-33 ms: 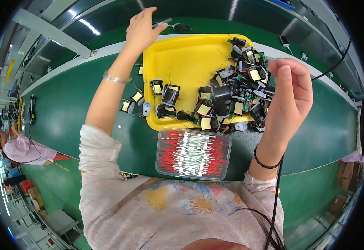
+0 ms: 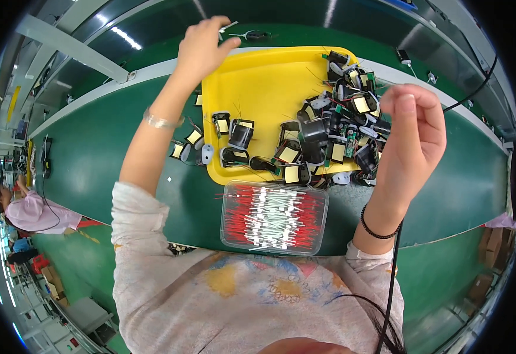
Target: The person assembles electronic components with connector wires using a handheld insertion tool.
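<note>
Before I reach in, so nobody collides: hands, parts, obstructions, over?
Left hand at far-left corner of tray; right hand curled at its right, grip unclear. Parts heaped inside, mostly right. Possible obstacle: tub, near side.

Your left hand (image 2: 205, 50) can pass over the bare upper left and middle of the yellow tray (image 2: 264, 82), but a small black piece (image 2: 258, 36) lies just right of it. Heaped black units (image 2: 314, 131) block the tray's right side. The green tabletop (image 2: 87, 159) gives you room far left. A dark cable (image 2: 476, 93) perhaps touches your right hand (image 2: 414, 127).
</note>
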{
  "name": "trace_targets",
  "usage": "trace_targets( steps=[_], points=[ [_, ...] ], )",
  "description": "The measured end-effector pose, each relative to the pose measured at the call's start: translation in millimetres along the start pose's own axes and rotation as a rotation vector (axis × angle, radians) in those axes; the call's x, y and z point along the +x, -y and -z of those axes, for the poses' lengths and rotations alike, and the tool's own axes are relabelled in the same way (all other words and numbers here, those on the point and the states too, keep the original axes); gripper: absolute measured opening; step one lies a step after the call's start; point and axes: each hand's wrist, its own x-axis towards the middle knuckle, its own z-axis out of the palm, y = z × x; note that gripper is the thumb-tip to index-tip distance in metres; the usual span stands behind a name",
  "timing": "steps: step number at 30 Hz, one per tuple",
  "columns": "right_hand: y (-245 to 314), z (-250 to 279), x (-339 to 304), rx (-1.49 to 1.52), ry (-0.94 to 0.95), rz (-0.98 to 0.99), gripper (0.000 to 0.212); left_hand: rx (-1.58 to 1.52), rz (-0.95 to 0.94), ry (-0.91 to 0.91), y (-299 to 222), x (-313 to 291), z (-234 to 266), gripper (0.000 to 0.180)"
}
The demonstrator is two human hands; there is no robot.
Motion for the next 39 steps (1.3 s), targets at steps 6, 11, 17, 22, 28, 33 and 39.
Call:
trace_targets(
  steps=[6,11,17,22,28,33,39],
  points=[
    [13.8,-2.5,-6.3,0.037,0.170,-0.116,0.030,0.192,-0.053,0.801,-98.1,-54.4,62.9,0.043],
    [32.7,-23.0,-12.8,-0.170,0.415,-0.242,0.022,0.197,-0.089,0.762,-107.6,-83.8,57.1,0.043],
    [7.4,-13.3,-66.5,-0.660,0.949,-0.058,0.011,0.078,0.055,0.497,-100.4,-85.4,55.8,0.024],
    [12.4,-5.8,-95.0,-1.016,1.005,-0.026,0.008,0.038,-0.022,0.637,-105.5,-92.4,51.6,0.030],
    [4.4,-13.9,-112.4,-1.090,0.966,0.002,0.010,0.030,-0.018,0.675,-106.1,-96.2,50.0,0.042],
    [11.1,-18.6,-105.6,-1.034,0.958,0.032,0.012,0.124,-0.050,0.454,-113.5,-101.5,40.1,0.047],
    [28.7,-9.4,-45.4,-0.147,0.785,-0.363,0.014,-0.149,0.004,0.351,-105.3,-100.0,45.0,0.037]
  ],
)
